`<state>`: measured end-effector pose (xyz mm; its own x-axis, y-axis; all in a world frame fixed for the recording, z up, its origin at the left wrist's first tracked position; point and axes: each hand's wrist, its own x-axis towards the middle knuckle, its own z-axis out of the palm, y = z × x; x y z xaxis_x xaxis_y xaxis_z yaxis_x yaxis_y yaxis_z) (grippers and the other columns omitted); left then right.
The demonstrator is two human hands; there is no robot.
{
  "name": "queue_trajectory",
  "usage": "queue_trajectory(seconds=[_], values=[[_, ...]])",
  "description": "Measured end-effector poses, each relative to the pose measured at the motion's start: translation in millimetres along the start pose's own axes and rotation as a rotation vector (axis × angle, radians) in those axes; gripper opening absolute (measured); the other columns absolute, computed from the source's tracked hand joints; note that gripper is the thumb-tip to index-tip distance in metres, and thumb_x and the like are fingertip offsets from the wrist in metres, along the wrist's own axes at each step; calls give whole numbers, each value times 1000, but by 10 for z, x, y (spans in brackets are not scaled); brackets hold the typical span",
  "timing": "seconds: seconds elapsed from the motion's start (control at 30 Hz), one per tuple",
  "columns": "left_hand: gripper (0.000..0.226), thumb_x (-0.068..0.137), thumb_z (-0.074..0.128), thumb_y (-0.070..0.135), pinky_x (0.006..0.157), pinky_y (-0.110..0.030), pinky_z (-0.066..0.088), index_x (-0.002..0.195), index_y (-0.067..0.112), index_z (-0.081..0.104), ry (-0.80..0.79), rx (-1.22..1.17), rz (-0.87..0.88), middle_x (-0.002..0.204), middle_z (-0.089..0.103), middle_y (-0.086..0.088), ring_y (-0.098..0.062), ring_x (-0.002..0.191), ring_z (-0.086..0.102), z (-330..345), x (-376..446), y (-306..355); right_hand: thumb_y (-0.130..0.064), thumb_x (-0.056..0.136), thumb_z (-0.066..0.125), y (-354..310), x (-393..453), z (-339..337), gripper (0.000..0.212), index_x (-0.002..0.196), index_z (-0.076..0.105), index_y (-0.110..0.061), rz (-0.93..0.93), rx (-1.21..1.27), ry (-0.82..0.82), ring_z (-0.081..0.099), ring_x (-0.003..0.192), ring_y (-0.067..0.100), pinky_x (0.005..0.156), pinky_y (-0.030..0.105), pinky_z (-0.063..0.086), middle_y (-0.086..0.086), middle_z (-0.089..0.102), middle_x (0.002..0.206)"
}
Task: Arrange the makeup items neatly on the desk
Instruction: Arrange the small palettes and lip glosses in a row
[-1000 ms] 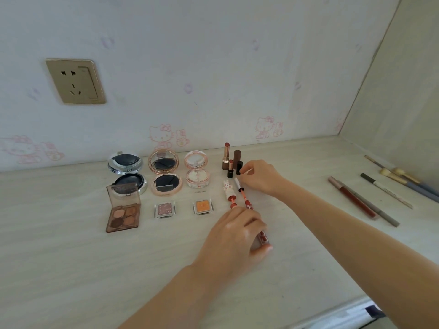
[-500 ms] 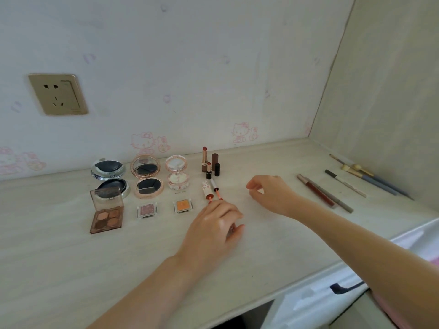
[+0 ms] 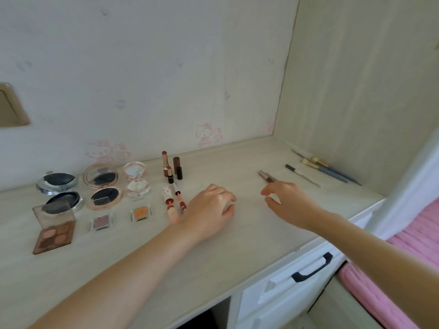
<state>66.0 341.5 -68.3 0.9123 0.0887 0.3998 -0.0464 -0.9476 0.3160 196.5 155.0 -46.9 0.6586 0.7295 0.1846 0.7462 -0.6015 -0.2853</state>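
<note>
Left hand point(image 3: 209, 210) and right hand point(image 3: 288, 200), both loosely open and holding nothing, flank bare desk point(image 3: 249, 233); three brushes point(image 3: 327, 169) line the right wall; three compacts point(image 3: 102, 186) sit left.

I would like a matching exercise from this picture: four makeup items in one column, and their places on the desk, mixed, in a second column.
Items:
1. brown eyeshadow palette
2. orange eyeshadow pan
3. blue-handled brushes
4. upright lipsticks

Places:
A. far right, beside the side wall
B. near left corner of the group
C. at the back, near the wall
D. in front of the pink compact

Pairs: 1-B, 2-D, 3-A, 4-C
</note>
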Motion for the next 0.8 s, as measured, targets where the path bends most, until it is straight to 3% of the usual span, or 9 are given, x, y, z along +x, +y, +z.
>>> queue_trajectory(seconds=[0.43,0.67,0.8], values=[[47,88,47,8,106,-36,37,134,19,47,-175,-20,-15,138,48,-3,-23,130,37,620,1140,141,-20,91,51,581,50,-6,19,108,60,-19,108,-23,79,53,87,18,75,26,42,-1,60,99],[53,95,45,20,114,-34,24,146,15,31,-278,-47,-71,151,34,-8,-24,141,26,757,1403,123,-22,91,52,614,120,123,14,102,59,-17,129,-2,111,53,75,14,59,19,40,-2,57,89],[47,97,43,22,112,-39,29,143,14,37,-276,-20,-80,147,38,-8,-28,136,31,782,1407,109,-21,91,53,577,128,148,18,107,59,-14,133,-14,115,55,79,20,70,33,51,1,57,93]])
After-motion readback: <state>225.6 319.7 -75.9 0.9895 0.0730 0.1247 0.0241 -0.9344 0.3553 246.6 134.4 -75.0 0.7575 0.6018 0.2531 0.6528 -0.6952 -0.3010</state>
